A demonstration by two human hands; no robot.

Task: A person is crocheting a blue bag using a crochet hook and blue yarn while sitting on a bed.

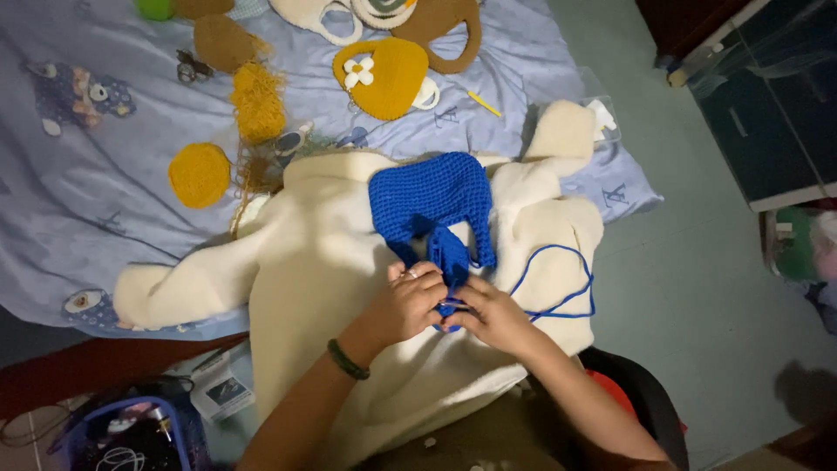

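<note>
Blue yarn work sits dead centre: a blue crocheted piece [432, 199] lies spread on a cream fleece blanket [323, 262], its lower strip running down into both hands. Left hand [408, 303] comes in from below, a dark band [348, 358] round the wrist, fingers [425, 281] curled and pinched onto the bottom end of that blue strip. Right hand [493, 316] meets it from the other side, fingers closed too, gripping the same blue end right against the left hand; whether a hook sits between them, I cannot tell. A loose blue yarn strand [567, 279] loops out to the right of the hands across the blanket and curves back toward them.

Up top, on the pale blue bedsheet [105, 183], there's plenty lying about: a yellow crocheted bag [384, 83] with a white flower on it, a brown handle piece [453, 39] just above and to its right, a round yellow crocheted disc [199, 174] well to the left of the blue piece, and a tangle of yellow yarn [257, 103] above that disc. A thin yellow stick [484, 105] rests on the sheet just right of the yellow bag. Bottom left, down on the floor, a blue-rimmed basket [122, 432] with cords inside. Right side, green floor [715, 288].
</note>
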